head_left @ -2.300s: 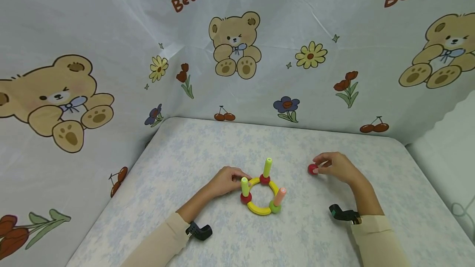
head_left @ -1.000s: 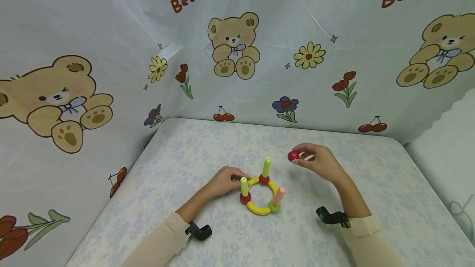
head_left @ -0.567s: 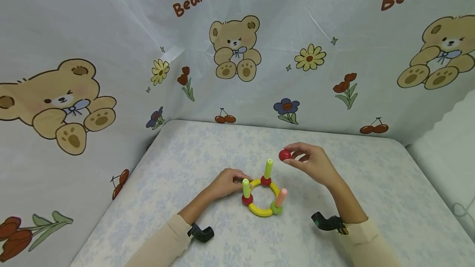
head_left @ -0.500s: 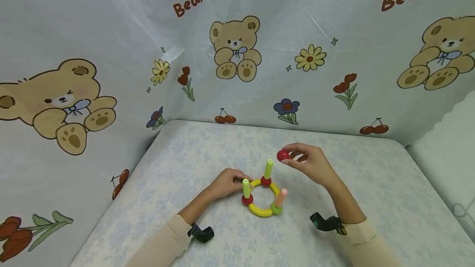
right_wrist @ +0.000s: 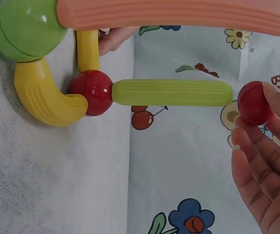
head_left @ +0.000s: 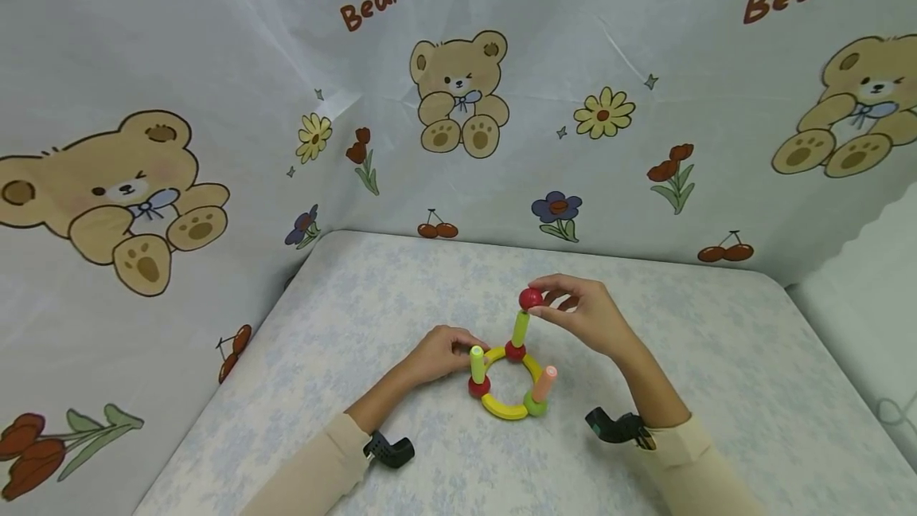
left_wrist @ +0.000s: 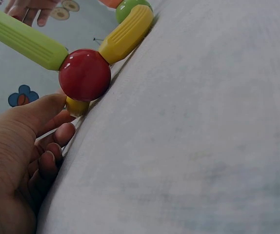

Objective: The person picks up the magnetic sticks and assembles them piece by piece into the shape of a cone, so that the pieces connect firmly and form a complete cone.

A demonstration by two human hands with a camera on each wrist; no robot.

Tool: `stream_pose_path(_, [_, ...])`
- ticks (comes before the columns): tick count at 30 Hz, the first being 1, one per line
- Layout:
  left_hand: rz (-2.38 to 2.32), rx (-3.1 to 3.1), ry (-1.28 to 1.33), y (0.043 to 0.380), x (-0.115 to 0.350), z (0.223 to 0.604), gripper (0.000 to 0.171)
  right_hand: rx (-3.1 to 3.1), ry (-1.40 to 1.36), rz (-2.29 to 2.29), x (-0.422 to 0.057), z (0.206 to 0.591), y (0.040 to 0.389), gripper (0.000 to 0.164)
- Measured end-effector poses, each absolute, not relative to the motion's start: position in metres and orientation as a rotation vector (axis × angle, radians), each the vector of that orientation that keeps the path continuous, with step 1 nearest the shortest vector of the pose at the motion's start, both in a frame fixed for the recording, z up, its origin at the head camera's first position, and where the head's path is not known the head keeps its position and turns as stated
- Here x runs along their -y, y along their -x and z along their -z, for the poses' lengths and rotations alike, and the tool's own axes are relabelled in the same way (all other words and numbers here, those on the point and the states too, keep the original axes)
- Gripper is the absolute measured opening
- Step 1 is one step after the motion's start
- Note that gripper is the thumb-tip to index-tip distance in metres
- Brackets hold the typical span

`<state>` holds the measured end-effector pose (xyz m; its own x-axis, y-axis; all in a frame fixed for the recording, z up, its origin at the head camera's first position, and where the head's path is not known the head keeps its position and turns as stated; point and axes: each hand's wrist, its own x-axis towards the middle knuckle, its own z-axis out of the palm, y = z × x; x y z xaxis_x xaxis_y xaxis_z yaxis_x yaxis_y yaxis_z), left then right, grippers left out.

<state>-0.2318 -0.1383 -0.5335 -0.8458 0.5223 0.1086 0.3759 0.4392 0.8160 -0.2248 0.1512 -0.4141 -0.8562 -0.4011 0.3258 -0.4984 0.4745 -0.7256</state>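
A toy ring of curved yellow rods (head_left: 504, 408) lies on the table, joined by two red balls (head_left: 479, 387) and a green ball (head_left: 535, 405). Two light green rods (head_left: 520, 330) and a peach rod (head_left: 548, 384) stand up from these balls. My left hand (head_left: 438, 354) pinches the ring's back-left yellow rod, thumb beside a red joint ball (left_wrist: 85, 74) in the left wrist view. Between thumb and fingers my right hand (head_left: 589, 318) holds a loose red ball (head_left: 530, 299) right at the top end of the back green rod.
A pale blue-patterned cloth (head_left: 387, 285) covers the table. Behind it hangs a white sheet (head_left: 272, 70) printed with bears and flowers. Each wrist wears a black camera (head_left: 616, 426). A thin cable (head_left: 891, 412) shows at the far right.
My right hand has lifted the red ball off the table on the right and carried it left to the top of the back green rod. The left hand has stayed on the ring.
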Motion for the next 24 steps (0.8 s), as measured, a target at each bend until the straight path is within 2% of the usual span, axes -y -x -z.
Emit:
stream_pose_path(10, [-1.366,-2.491,-0.803,0.236,0.141,0.537,0.018,2.627,-0.787,-1.332,-0.150,0.420,0.228,0.032])
stream_pose_path(24, [-1.351,-2.031,-0.993,0.242,0.169,0.500,0.037,2.629,-0.826,-1.348,-0.152,0.420,0.228,0.034])
